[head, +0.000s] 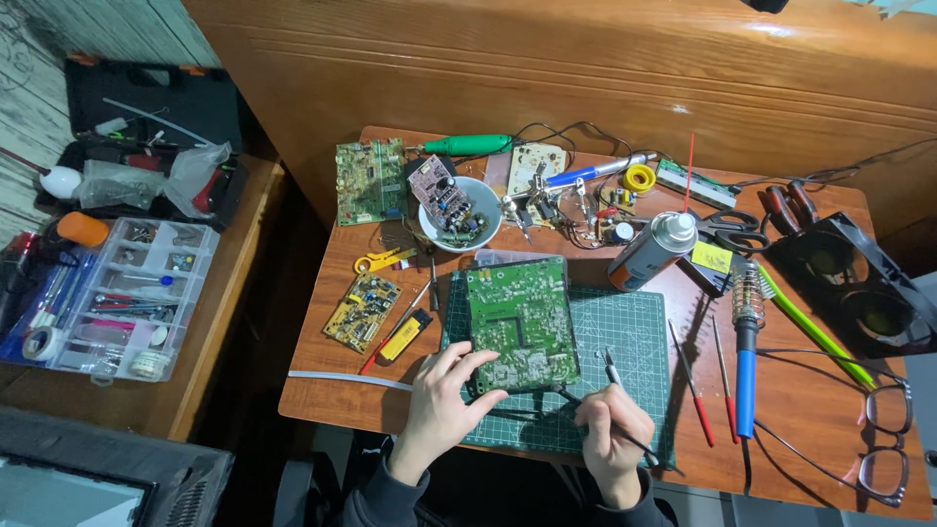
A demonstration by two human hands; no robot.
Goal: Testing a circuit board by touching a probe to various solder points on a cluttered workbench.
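- A person sits at a cluttered wooden table (322,390), seen from above by a head-worn camera.
- A large green circuit board (520,322) lies flat on a green cutting mat (625,342), near the table's front edge.
- The left hand (441,402) rests open, fingers spread, pressing on the board's near left corner to steady it.
- The right hand (613,429) is closed in a pen-like grip around a pair of tweezers (612,371), tips pointing up towards the board's right edge, just beside it.
- This appears to be close work on the board, with the tool poised but not yet touching.
- The next move likely calls for a fine, steady approach of the tips to a small part.
- A blue soldering iron (746,376) and a spray can (652,250) lie to the right.
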